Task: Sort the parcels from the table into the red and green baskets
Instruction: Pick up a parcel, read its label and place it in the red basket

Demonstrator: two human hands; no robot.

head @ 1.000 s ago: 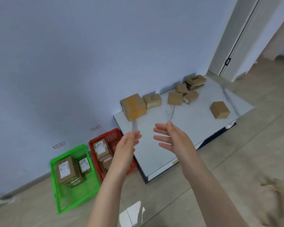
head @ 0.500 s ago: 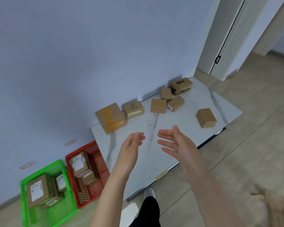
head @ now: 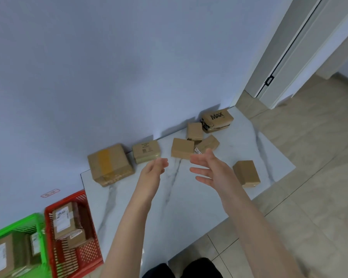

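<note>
Several brown parcels lie on the white marble table [head: 185, 213]. A large taped box [head: 110, 164] sits at the far left, with a smaller printed box [head: 146, 151] beside it. A plain box [head: 182, 148] lies just beyond my fingertips, and another box [head: 246, 173] is right of my right hand. A parcel marked MAX [head: 217, 118] is at the back. My left hand [head: 153, 173] and my right hand [head: 211, 169] hover open above the table, palms facing each other, holding nothing. The red basket [head: 76, 255] and green basket [head: 14, 229] on the floor hold labelled parcels.
A blue-grey wall runs behind the table and baskets. A white door frame [head: 289, 47] stands at the right, with tiled floor [head: 309, 197] around the table. Two more small parcels [head: 206, 143] lie between the plain box and the MAX parcel.
The view has shifted toward the table, with the baskets sliding to the lower left. Both hands have reached farther over the table toward the middle parcels, still open and empty.
</note>
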